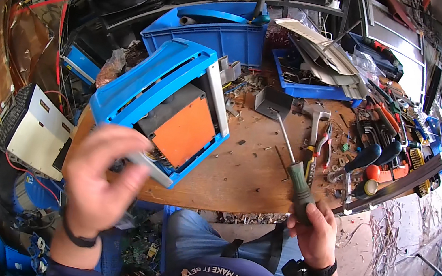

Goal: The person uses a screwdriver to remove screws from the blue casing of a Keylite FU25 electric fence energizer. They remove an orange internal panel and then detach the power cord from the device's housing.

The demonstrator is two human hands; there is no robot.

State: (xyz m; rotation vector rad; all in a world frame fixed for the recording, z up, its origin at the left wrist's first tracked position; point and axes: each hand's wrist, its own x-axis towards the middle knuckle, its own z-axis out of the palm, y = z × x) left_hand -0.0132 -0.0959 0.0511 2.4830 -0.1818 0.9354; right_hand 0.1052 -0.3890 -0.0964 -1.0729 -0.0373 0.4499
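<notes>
My right hand point(315, 234) is closed round the green handle of a screwdriver point(299, 186), whose long metal shaft points away over the bench. Its tip lies close to a small dark angled metal plate point(273, 102). My left hand point(103, 177), blurred by motion, is raised with thumb and curved fingers apart. It hovers in front of the near left corner of a blue housing point(153, 88) with silver edge bars. Whether it touches the housing I cannot tell. Inside the housing sits a dark unit with an orange panel point(183, 134).
On the wooden bench point(237, 181) a hammer point(316, 119), red-handled pliers point(325, 141) and many other tools lie to the right. A blue crate point(214, 37) and a blue tray point(317, 90) with metal strips stand behind. A white box point(42, 125) is at the left.
</notes>
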